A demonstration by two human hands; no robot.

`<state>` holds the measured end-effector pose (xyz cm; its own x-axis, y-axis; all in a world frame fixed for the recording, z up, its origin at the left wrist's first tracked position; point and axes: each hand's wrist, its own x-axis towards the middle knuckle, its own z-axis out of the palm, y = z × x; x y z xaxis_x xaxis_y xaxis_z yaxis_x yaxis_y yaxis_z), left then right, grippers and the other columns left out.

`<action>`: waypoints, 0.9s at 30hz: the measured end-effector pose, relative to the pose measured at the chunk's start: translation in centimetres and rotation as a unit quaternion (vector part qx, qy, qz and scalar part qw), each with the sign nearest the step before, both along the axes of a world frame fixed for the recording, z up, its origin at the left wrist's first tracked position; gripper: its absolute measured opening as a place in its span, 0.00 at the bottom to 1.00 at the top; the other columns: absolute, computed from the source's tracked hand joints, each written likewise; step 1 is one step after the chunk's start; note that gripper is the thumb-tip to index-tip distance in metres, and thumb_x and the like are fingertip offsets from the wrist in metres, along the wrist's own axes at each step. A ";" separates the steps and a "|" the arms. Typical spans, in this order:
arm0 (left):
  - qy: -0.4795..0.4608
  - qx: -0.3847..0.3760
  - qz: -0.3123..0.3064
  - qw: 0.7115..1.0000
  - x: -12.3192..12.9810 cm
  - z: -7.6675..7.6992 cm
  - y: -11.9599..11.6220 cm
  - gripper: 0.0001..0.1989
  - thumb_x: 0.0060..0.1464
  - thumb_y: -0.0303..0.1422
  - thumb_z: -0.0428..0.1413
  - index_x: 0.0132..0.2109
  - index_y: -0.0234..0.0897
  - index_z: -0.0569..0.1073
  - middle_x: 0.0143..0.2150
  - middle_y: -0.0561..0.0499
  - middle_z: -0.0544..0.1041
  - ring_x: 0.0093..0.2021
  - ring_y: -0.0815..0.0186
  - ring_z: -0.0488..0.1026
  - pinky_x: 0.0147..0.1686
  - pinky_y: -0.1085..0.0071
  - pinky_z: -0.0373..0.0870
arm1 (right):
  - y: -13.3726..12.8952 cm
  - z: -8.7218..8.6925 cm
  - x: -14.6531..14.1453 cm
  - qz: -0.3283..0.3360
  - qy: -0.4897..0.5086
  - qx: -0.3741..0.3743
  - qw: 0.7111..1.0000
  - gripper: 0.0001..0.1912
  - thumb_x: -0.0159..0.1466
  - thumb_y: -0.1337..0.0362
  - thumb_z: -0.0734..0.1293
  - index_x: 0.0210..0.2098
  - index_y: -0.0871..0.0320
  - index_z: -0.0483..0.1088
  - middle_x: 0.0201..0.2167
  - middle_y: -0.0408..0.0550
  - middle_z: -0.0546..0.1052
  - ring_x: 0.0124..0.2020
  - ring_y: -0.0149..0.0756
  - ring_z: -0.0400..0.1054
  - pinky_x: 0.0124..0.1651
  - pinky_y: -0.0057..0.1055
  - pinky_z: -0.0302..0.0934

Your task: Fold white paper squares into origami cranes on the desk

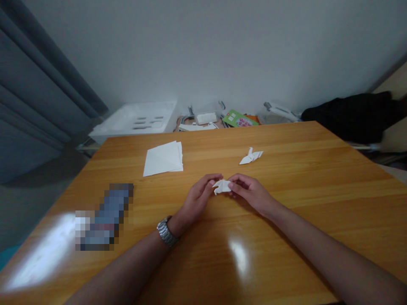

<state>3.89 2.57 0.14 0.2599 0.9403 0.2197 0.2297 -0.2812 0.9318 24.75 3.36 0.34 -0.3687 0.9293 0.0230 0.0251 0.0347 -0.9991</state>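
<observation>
paper bird pinched in right grip, left grip beside it, hold unclear, green packet with illegible print

- A glossy, orange-brown wooden tabletop with grain running crosswise, spreading from the centre of the view down to 6 o'clock.
- At 8 o'clock on it, a dark, blue-grey oblong object (blurred into coarse squares, so its kind is hidden).
- At 10 o'clock, past the far edge, a shallow, white, slotted tray.
- Between 9 and 10 o'clock, a grey-blue, pleated fabric curtain.
- At 12 o'clock, a plain, pale grey wall.
- At 2 o'clock, a flat, green, pink-printed booklet.
- Near 3 o'clock, a heap of black cloth.
</observation>
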 end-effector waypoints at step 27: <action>0.040 -0.014 0.036 0.998 0.0 -0.4 0.5 0.10 0.61 0.39 0.57 0.39 0.36 0.75 0.36 0.49 0.79 0.35 0.66 0.75 0.36 0.72 0.71 | 0.4 -1.1 0.4 -0.048 -0.101 0.089 0.990 0.13 0.67 0.52 0.68 0.36 0.55 0.72 0.33 0.44 0.76 0.35 0.37 0.70 0.40 0.32 0.64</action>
